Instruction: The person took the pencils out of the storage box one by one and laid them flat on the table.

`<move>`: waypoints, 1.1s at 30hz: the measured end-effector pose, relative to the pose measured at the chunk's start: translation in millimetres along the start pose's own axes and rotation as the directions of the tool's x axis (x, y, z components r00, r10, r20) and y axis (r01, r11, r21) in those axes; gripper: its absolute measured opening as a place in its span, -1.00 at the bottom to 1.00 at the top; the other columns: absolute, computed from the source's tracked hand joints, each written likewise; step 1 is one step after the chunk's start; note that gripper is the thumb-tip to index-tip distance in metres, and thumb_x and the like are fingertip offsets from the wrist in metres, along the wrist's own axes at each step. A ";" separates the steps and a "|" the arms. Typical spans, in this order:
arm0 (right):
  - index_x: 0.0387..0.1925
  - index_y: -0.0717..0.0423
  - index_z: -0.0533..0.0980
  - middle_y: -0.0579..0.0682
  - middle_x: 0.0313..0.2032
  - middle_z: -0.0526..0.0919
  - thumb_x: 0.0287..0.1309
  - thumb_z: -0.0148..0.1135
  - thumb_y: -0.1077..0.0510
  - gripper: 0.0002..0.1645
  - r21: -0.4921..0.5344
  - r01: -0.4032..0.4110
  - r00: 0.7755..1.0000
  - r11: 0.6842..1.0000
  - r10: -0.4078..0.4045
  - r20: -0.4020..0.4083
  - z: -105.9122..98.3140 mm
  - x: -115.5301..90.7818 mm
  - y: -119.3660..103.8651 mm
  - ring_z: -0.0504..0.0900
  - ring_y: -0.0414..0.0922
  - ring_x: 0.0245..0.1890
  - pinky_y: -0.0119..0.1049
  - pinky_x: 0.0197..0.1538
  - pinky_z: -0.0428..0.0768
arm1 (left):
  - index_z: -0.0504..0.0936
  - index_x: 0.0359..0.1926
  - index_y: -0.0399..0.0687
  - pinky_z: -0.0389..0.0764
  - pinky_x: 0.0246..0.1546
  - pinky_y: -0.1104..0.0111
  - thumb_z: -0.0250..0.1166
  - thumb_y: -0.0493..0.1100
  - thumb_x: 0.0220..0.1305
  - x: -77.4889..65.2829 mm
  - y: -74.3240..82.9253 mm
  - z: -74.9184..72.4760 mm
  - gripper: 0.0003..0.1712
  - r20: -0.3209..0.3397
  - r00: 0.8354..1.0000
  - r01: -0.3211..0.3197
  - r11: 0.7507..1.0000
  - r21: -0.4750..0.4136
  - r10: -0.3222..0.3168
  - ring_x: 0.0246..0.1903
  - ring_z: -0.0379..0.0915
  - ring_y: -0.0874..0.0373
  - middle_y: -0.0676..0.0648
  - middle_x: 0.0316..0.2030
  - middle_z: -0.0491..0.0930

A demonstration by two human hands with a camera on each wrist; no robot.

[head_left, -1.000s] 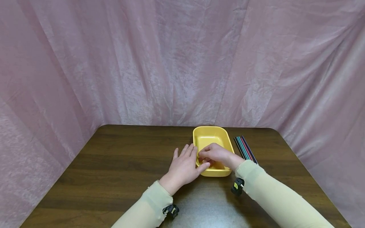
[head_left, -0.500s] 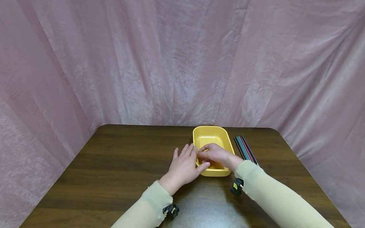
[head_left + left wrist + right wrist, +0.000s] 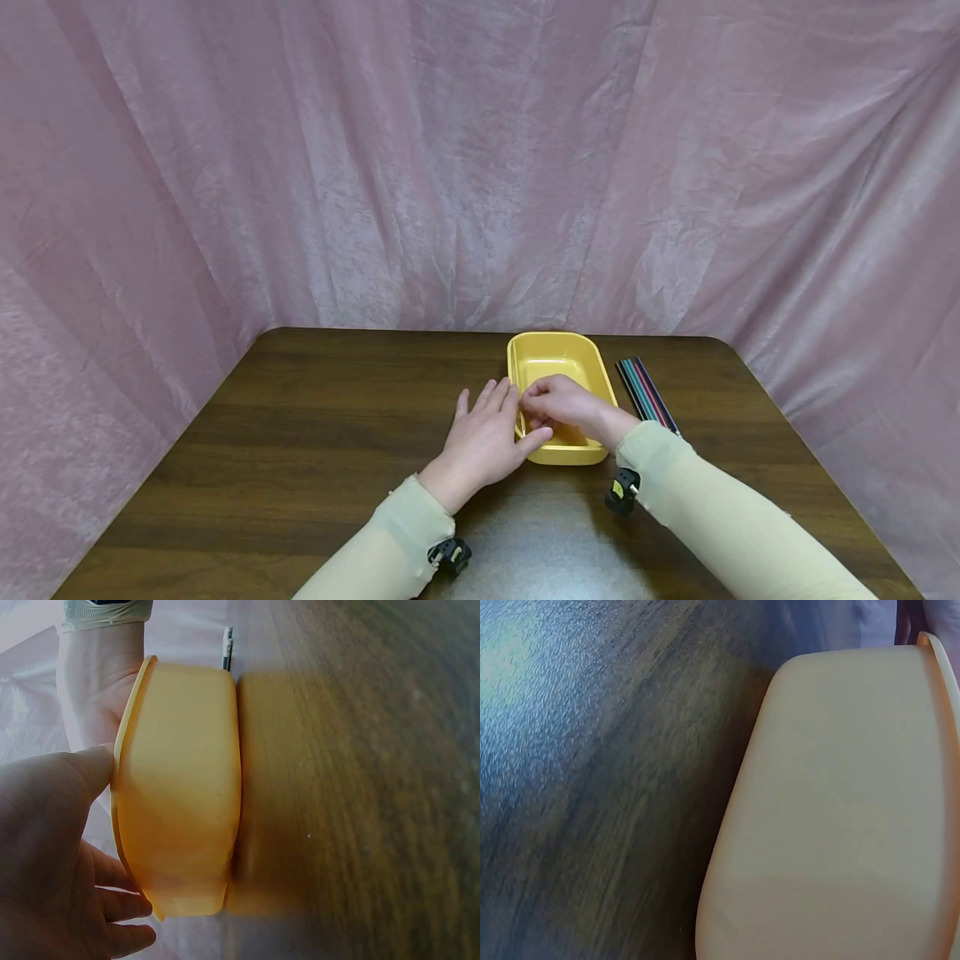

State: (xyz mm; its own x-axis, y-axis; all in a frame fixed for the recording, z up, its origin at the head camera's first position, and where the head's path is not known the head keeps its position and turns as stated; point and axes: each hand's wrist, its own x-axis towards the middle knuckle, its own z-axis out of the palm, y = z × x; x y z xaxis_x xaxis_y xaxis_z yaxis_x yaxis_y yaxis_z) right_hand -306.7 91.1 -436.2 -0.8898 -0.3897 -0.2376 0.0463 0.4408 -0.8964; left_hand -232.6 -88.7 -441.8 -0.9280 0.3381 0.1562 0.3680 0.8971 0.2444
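Note:
A yellow rectangular tray (image 3: 566, 456) stands on the table, right of centre. My left hand (image 3: 483, 442) lies against its left rim with the fingers straight and spread and the thumb over the near corner. In the left wrist view, the thumb and fingers of that left hand (image 3: 52, 825) touch the rim of the tray (image 3: 180, 787). My right hand (image 3: 566, 406) reaches over the right rim into the tray, its bent fingers close to the inner left wall. A thin yellow strip runs along that wall. What the fingertips hold is hidden. In the right wrist view, the tray's outer wall (image 3: 840, 802) blocks the fingers.
Several coloured pencils (image 3: 647, 390), dark, teal, red and blue, lie side by side just right of the tray, partly behind the right wrist. The brown wooden table (image 3: 322, 433) extends to the left. Pink curtains (image 3: 480, 167) hang behind it.
My right hand's fingers have shifted very slightly inside the tray, near the left wall. The left hand, the tray and the coloured pencils stay where they were.

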 end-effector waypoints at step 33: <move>0.05 0.41 0.58 0.04 -0.29 0.62 0.60 0.26 0.14 -0.67 0.034 0.056 0.996 0.998 -0.053 -0.070 -54.8 -37.9 -14.1 0.66 -0.13 -0.34 -0.27 -0.15 0.73 | 0.29 0.69 -0.22 0.09 0.56 -0.35 0.05 0.56 0.57 -2.0 0.3 -1.5 0.11 -0.015 1.000 -0.005 1.000 0.023 0.006 0.66 0.14 -0.18 -0.24 0.65 0.28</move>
State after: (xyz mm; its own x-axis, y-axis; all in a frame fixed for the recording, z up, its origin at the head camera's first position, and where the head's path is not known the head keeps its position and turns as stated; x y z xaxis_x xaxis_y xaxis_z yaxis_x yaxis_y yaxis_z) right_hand -298.5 143.9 -394.1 -0.9207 -0.3547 -0.1626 0.0122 0.3905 -0.9205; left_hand -230.5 -89.5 -440.6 -0.9249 0.3389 0.1723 0.3716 0.9017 0.2213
